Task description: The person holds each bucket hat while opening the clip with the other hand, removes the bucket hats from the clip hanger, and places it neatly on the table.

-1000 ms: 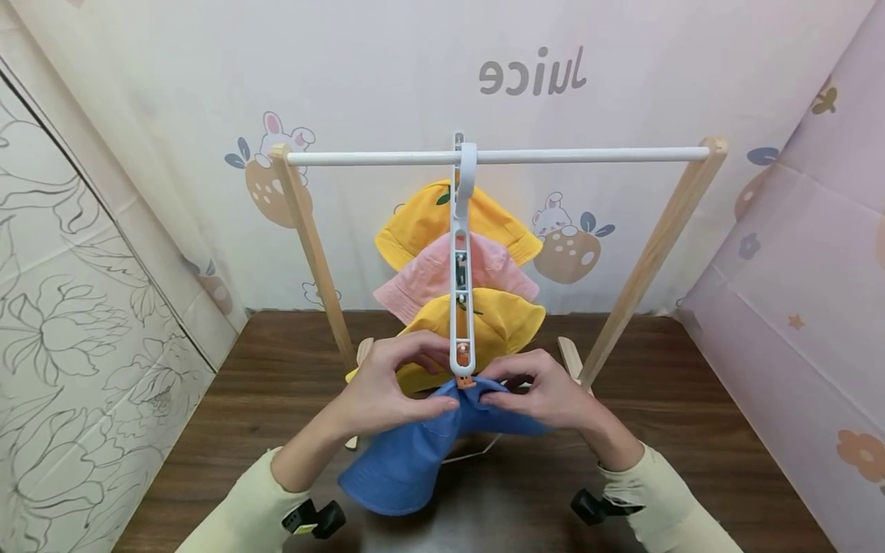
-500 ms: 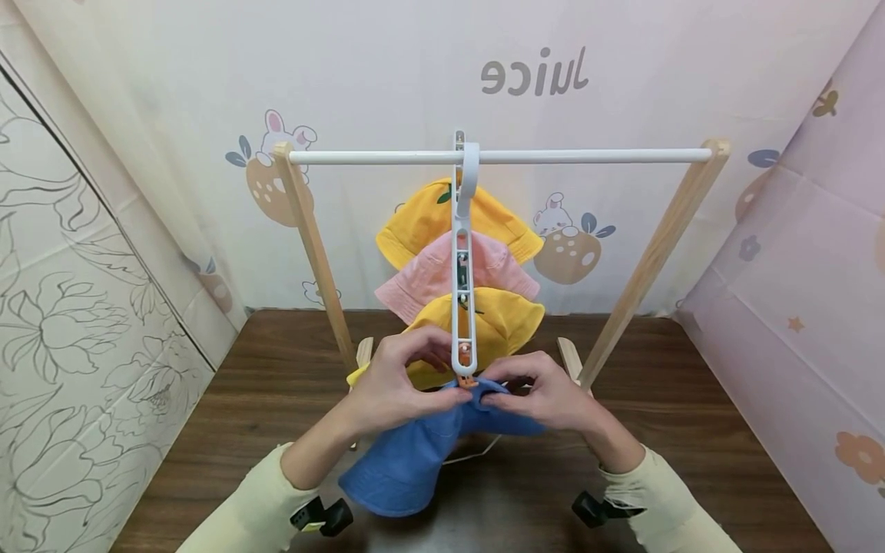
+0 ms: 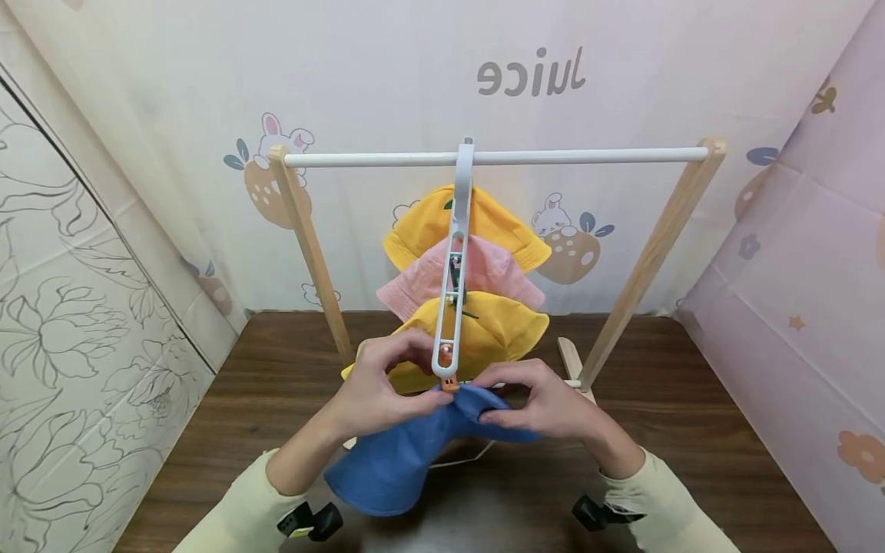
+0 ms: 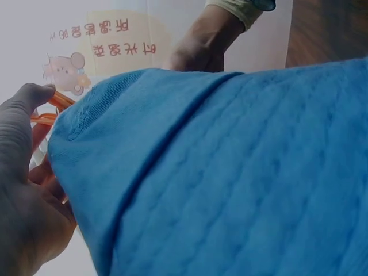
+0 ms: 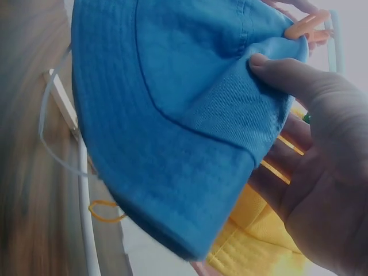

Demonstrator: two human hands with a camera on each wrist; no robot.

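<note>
A blue bucket hat (image 3: 387, 468) hangs at the near end of a white clip hanger (image 3: 442, 330), with the orange clip (image 3: 450, 384) at its crown. My left hand (image 3: 369, 392) pinches that clip; in the left wrist view the thumb rests on one of the clip's orange arms (image 4: 61, 100). On the other side, my right hand (image 3: 546, 403) holds the hat's crown, its thumb pressing the blue cloth (image 5: 230, 109) in the right wrist view. Behind the hat hang a yellow hat (image 3: 512, 326), a pink hat (image 3: 501, 269) and another yellow hat (image 3: 501, 219).
The hanger hooks over a white rod (image 3: 588, 157) between wooden posts (image 3: 650, 269) on a dark wooden table (image 3: 691, 430). Patterned curtains (image 3: 622, 77) stand behind and at the sides. A pale cord (image 5: 43, 126) trails from the blue hat.
My left thumb has shifted from the blue cloth onto the orange clip. The hanger's near end and the blue hat have swung left, while the right hand stays nearly in place.
</note>
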